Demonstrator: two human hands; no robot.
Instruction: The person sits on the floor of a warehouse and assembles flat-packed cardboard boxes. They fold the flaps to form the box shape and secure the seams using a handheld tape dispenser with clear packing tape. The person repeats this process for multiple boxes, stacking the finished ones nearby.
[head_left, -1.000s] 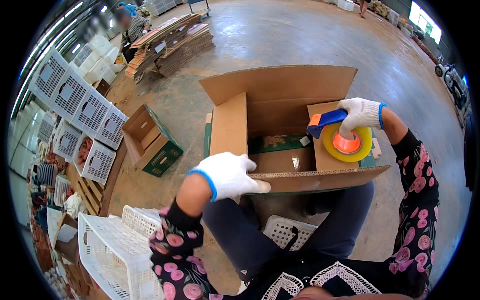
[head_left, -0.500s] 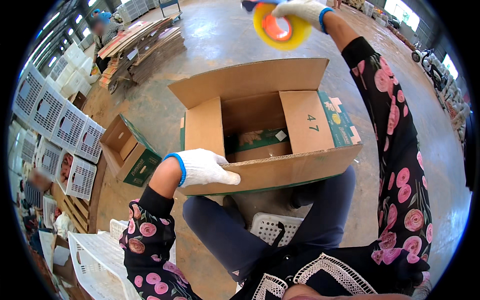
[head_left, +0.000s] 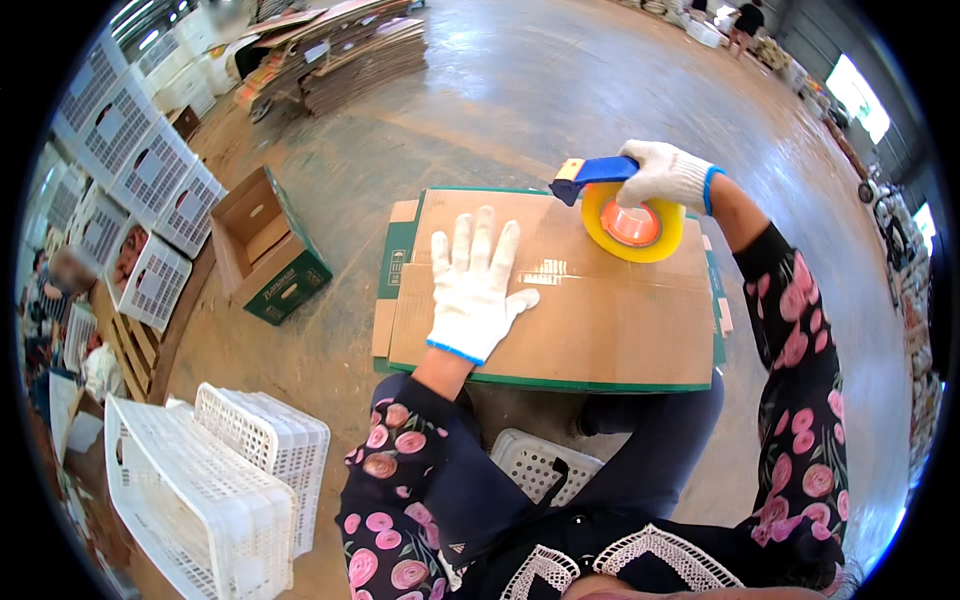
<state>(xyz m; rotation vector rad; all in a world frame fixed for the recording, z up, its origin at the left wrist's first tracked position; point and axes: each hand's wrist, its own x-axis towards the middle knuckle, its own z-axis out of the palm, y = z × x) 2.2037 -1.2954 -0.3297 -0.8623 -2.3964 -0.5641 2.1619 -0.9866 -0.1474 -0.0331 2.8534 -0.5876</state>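
Your left hand [head_left: 477,288] lies flat, fingers spread, on the closed box [head_left: 600,320]. Your right hand [head_left: 665,172] grips the tape dispenser [head_left: 620,205] at its far edge.

A brown cardboard box [head_left: 590,300] with green-printed edges lies closed, its flaps folded flat, a strip of clear tape along part of the seam. A yellow tape roll in a blue-handled dispenser [head_left: 622,205] rests on its far edge.
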